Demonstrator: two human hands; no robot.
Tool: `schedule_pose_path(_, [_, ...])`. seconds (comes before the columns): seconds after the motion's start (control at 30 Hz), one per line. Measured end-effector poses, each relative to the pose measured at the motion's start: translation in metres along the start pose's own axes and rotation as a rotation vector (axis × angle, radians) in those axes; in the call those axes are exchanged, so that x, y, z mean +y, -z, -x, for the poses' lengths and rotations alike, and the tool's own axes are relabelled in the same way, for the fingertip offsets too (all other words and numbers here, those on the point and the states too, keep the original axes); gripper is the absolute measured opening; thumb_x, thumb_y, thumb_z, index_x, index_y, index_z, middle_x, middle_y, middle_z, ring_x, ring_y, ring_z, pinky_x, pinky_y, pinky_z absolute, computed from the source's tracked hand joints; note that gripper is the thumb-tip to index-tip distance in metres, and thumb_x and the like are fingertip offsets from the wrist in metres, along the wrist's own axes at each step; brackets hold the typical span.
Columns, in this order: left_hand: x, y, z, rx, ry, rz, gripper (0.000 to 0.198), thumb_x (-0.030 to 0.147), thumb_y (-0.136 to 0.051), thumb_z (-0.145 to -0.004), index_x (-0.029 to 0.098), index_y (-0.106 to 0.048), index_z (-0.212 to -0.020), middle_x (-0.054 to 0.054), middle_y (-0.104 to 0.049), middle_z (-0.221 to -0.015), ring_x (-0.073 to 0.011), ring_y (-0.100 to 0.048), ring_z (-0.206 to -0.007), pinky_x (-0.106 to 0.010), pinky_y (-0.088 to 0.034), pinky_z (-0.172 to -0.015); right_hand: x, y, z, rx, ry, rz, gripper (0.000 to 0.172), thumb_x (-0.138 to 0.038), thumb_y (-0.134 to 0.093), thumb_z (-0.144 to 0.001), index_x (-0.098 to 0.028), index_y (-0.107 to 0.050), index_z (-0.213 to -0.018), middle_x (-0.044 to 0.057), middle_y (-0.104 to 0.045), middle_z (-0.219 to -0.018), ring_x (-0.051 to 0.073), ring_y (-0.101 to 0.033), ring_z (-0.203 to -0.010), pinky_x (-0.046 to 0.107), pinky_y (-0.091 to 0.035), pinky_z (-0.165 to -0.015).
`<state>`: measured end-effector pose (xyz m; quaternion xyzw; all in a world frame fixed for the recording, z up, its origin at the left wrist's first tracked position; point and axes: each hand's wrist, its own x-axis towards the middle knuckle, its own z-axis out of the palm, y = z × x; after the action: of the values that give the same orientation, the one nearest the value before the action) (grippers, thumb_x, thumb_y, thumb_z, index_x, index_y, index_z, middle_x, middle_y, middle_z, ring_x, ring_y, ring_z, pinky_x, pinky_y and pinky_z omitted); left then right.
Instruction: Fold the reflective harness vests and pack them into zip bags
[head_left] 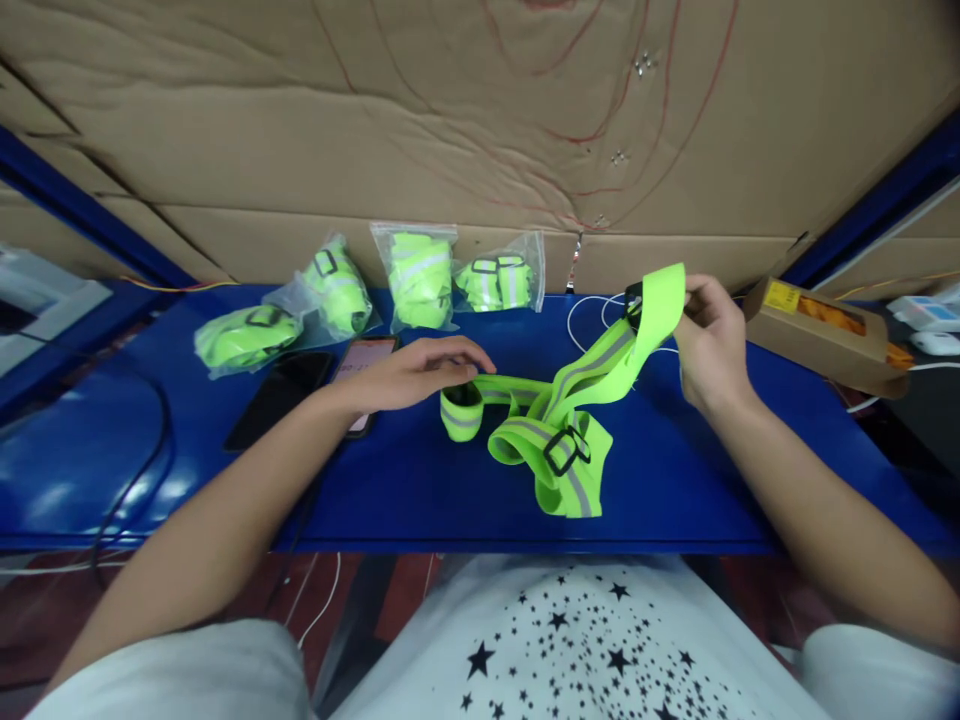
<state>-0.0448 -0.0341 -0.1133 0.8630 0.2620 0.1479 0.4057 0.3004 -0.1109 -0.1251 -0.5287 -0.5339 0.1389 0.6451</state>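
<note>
We judge the step in hand to be sorting out the loops of the loose reflective strap point(559, 403); the next move seems to call for a sure hold on its coiled end, with the other end held clear. Left of the strap and behind it we see bagged reflective straps point(420, 280), with a smartphone point(366, 355) also to its left. Our left hand point(416, 375) is at the strap's coiled left end, fingers loosely extended; we cannot tell whether they grip it. The strap lies looped on the bench point(420, 490) between our hands. At its raised right end, our right hand point(712, 340) pinches the band between thumb and fingers. Right of the strap sits a cardboard box point(825, 345).
</note>
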Motion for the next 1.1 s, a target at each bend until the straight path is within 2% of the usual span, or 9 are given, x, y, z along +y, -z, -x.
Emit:
schedule_pose_path(0.1, [-0.004,0.001,0.003,-0.100,-0.077,-0.107,0.032,0.042,-0.057,-0.098,0.022,-0.065,-0.121,-0.008,-0.065,-0.128,-0.0209,-0.063,-0.114,-0.033,-0.049,-0.096,0.007,0.001,-0.004,-0.028,-0.105,0.003,0.011,-0.031,-0.071,-0.078,-0.026,-0.063,-0.083,-0.001,-0.066,-0.084,0.019,-0.062,-0.078,0.035,-0.053,-0.076])
schedule_pose_path(0.2, [0.000,-0.001,0.009,-0.018,-0.095,-0.256,0.038,0.045,-0.064,-0.093,0.022,-0.062,-0.124,-0.008,-0.062,-0.126,-0.0213,-0.061,-0.112,-0.035,-0.048,-0.098,0.017,0.005,-0.006,0.012,-0.115,0.053,0.011,-0.022,-0.063,-0.077,-0.025,-0.065,-0.087,0.001,-0.065,-0.090,0.020,-0.063,-0.086,0.038,-0.053,-0.083])
schedule_pose_path(0.33, [0.016,-0.006,0.017,0.023,-0.039,-0.420,0.035,0.052,-0.063,-0.093,0.021,-0.065,-0.111,-0.005,-0.063,-0.108,-0.0185,-0.061,-0.090,-0.030,-0.048,-0.079,0.016,0.007,-0.001,0.191,0.209,0.368,0.023,-0.020,-0.056,-0.085,-0.025,-0.062,-0.107,0.010,-0.058,-0.119,0.026,-0.057,-0.115,0.046,-0.047,-0.100])
schedule_pose_path(0.47, [0.025,-0.014,0.019,-0.086,-0.025,-0.464,0.034,0.053,-0.056,-0.099,0.022,-0.066,-0.106,-0.003,-0.065,-0.099,-0.0179,-0.062,-0.085,-0.028,-0.045,-0.074,-0.008,0.002,0.019,0.168,0.530,0.514,0.033,-0.030,-0.050,-0.097,-0.027,-0.053,-0.129,0.013,-0.053,-0.132,0.033,-0.049,-0.132,0.055,-0.040,-0.107])
schedule_pose_path(0.57, [0.024,-0.028,0.015,-0.139,-0.081,-0.481,0.030,0.050,-0.056,-0.100,0.022,-0.066,-0.104,-0.005,-0.066,-0.101,-0.0199,-0.064,-0.092,-0.030,-0.048,-0.080,-0.024,-0.004,0.035,-0.039,0.669,0.567,0.037,-0.031,-0.046,-0.100,-0.032,-0.052,-0.137,0.011,-0.056,-0.139,0.033,-0.052,-0.132,0.055,-0.037,-0.108])
schedule_pose_path(0.67, [0.023,-0.039,0.009,-0.151,-0.208,-0.369,0.022,0.038,-0.054,-0.102,0.021,-0.066,-0.110,-0.008,-0.065,-0.115,-0.0210,-0.064,-0.108,-0.033,-0.049,-0.096,-0.027,-0.012,0.046,-0.458,0.753,0.661,0.036,-0.034,-0.045,-0.103,-0.030,-0.055,-0.138,0.009,-0.062,-0.139,0.030,-0.058,-0.128,0.052,-0.035,-0.108])
schedule_pose_path(0.8, [0.020,-0.024,0.010,0.046,-0.232,-0.326,0.027,0.036,-0.046,-0.105,0.022,-0.064,-0.121,-0.012,-0.053,-0.140,-0.0220,-0.056,-0.128,-0.036,-0.047,-0.109,-0.013,-0.022,0.051,-0.892,0.569,0.679,0.040,-0.038,-0.039,-0.108,-0.024,-0.056,-0.141,0.012,-0.060,-0.145,0.029,-0.054,-0.134,0.048,-0.036,-0.105])
schedule_pose_path(0.97, [-0.004,0.028,0.020,0.374,0.110,-0.393,0.065,0.059,-0.026,-0.106,0.016,-0.040,-0.152,-0.018,-0.039,-0.156,-0.0319,-0.035,-0.150,-0.052,-0.028,-0.126,0.002,-0.021,0.048,-0.985,0.384,0.624,0.042,-0.041,-0.032,-0.109,-0.026,-0.057,-0.141,0.009,-0.060,-0.144,0.028,-0.052,-0.135,0.046,-0.038,-0.101])
schedule_pose_path(1.1, [-0.024,0.048,0.025,0.359,0.334,-0.193,0.078,0.070,-0.015,-0.102,0.023,-0.022,-0.163,-0.015,-0.030,-0.166,-0.0335,-0.039,-0.149,-0.055,-0.034,-0.122,0.004,-0.018,0.047,-0.974,0.371,0.632,0.044,-0.042,-0.030,-0.110,-0.026,-0.056,-0.141,0.009,-0.060,-0.144,0.028,-0.052,-0.135,0.047,-0.035,-0.103])
